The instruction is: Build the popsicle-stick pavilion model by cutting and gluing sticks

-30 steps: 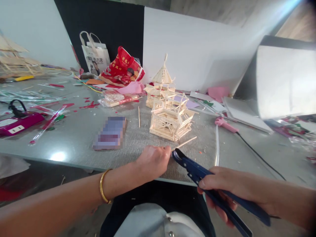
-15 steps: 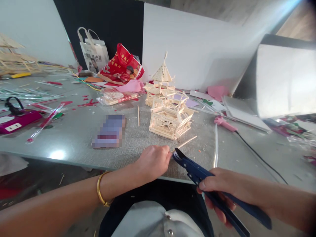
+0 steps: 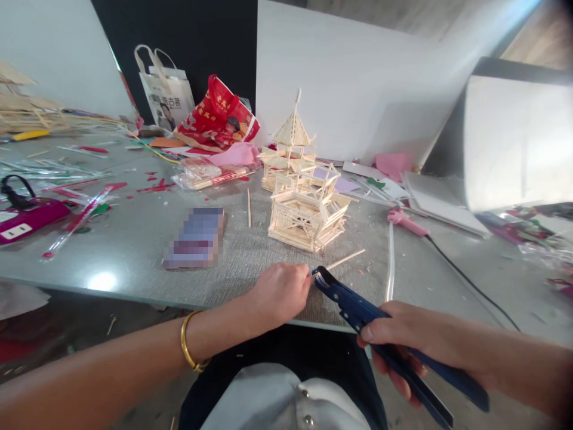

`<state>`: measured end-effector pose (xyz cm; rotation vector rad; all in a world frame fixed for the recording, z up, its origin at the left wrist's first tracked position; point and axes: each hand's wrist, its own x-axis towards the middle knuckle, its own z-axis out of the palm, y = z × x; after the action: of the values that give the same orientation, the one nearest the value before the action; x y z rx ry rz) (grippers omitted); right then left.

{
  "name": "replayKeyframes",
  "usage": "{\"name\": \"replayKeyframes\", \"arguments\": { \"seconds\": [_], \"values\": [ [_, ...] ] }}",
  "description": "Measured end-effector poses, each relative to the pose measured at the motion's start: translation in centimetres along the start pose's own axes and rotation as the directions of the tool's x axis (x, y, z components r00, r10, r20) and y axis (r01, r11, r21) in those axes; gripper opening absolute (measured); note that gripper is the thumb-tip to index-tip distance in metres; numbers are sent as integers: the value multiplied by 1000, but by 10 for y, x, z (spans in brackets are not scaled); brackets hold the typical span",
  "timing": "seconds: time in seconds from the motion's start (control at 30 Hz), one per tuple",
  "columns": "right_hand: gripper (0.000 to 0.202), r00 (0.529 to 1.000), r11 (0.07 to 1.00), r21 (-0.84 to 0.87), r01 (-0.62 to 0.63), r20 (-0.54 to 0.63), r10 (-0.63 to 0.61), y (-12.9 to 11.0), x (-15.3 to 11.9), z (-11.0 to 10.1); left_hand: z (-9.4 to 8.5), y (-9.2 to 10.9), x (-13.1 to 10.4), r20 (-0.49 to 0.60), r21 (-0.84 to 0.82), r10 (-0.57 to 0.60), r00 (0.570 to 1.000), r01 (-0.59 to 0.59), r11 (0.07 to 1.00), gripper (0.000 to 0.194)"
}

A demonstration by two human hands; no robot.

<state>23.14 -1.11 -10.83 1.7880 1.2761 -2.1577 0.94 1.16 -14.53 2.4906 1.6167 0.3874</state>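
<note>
My left hand (image 3: 280, 292) pinches one end of a thin wooden stick (image 3: 347, 259) near the table's front edge. My right hand (image 3: 403, 340) grips the blue handles of a pair of cutting pliers (image 3: 353, 304), whose black jaws sit around the stick right beside my left fingertips. Just behind the stick stands a small stick-built house model (image 3: 308, 215), with a pagoda-roofed stick tower (image 3: 290, 146) behind it.
A blurred flat object (image 3: 194, 237) lies left of the models. A pink glue gun (image 3: 405, 222) with a black cord lies to the right. Red and white bags (image 3: 215, 119) stand at the back; a magenta device (image 3: 27, 216) and scattered sticks lie left on the grey table (image 3: 134, 245).
The view has shifted slightly. Both hands keep their hold, with the plier jaws staying at the stick beside my left fingers.
</note>
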Motion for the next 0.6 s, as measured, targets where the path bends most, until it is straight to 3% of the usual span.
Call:
{"name": "replayKeyframes", "arguments": {
  "seconds": [0.2, 0.6],
  "values": [
    [30, 999, 993, -111, -36, -20, 34, -2, -1, 1, 1, 3, -2, 12, 96, 48, 999, -49, 994, 27],
    [28, 998, 990, -139, -29, -67, 20, -3, 0, 4, 5, 5, -2, -2, 146, 85, 996, -83, 986, 26]
  ]
}}
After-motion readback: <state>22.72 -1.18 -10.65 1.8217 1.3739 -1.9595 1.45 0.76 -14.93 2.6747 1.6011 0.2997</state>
